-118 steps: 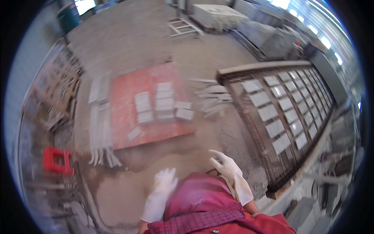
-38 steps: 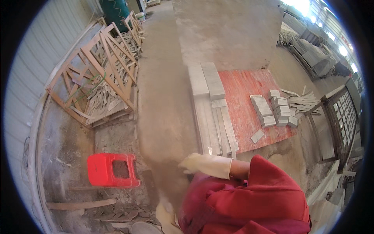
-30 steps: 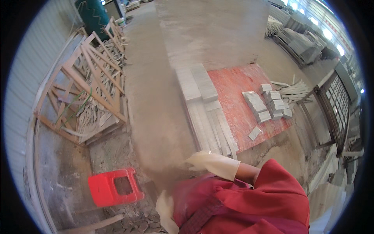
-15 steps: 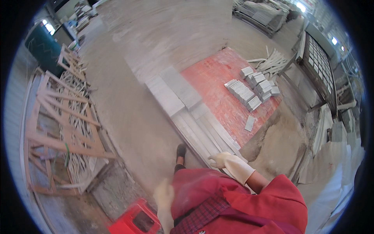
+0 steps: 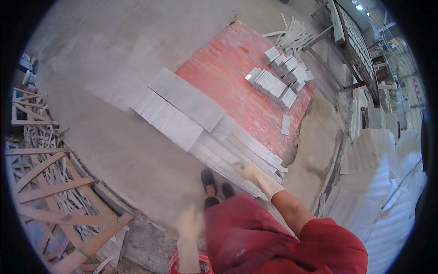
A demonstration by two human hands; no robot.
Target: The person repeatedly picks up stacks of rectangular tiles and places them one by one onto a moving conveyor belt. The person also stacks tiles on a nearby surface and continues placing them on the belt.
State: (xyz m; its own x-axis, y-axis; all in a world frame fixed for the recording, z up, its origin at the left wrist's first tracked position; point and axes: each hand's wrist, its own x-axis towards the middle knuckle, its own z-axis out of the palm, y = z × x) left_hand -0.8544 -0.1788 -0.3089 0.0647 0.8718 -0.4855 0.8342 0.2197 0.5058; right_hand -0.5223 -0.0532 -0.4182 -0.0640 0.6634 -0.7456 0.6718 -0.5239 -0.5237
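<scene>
My right hand [image 5: 247, 171], in a cream rubber glove, hovers over or rests on long pale stone strips [image 5: 219, 153]; its fingers look stretched out with nothing visible in them. Whether it touches the stone is unclear. Low on the left hangs my left hand [image 5: 190, 221], gloved the same way and smeared by motion, so its fingers cannot be read. It is above a red plastic stool or crate [image 5: 173, 262], mostly hidden. Beyond the strips lie wide flat grey slabs [image 5: 187, 100] in side-by-side rows, along the edge of a red board [image 5: 219, 55].
On the red board sit several stacks of small grey tiles [image 5: 269, 84] and one loose tile [image 5: 285, 124]. Wooden frames [image 5: 59, 192] with thin offcuts stand left. A metal-framed rack [image 5: 353, 50] is at far right, pale sheets [image 5: 365, 182] at near right. Offcut strips [image 5: 294, 36] lie behind.
The view has shifted, bringing the slabs and wooden frames nearer. My right arm reaches out further over the strips. A second shoe now shows, and the red plastic item is mostly out of view.
</scene>
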